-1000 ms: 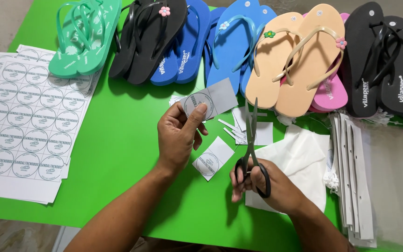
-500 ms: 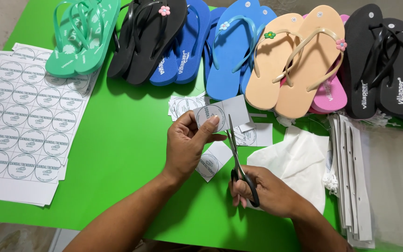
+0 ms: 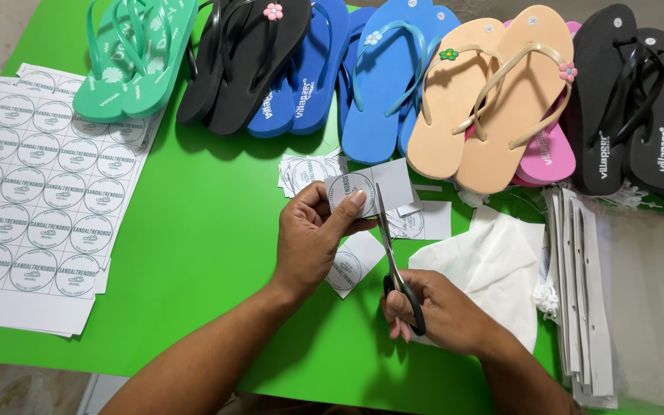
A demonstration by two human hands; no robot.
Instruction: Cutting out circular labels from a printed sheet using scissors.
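The left hand (image 3: 313, 238) pinches a round label (image 3: 363, 192) above the green counter (image 3: 201, 230). The right hand (image 3: 439, 311) grips scissors (image 3: 393, 253), blades at the label's edge, below flip-flops (image 3: 455, 100).

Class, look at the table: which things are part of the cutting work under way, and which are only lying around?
In use:
left hand
paper label
right hand
scissors

Lying about:
sheet of round labels
flip-flops
white cloth
paper strips
cut labels
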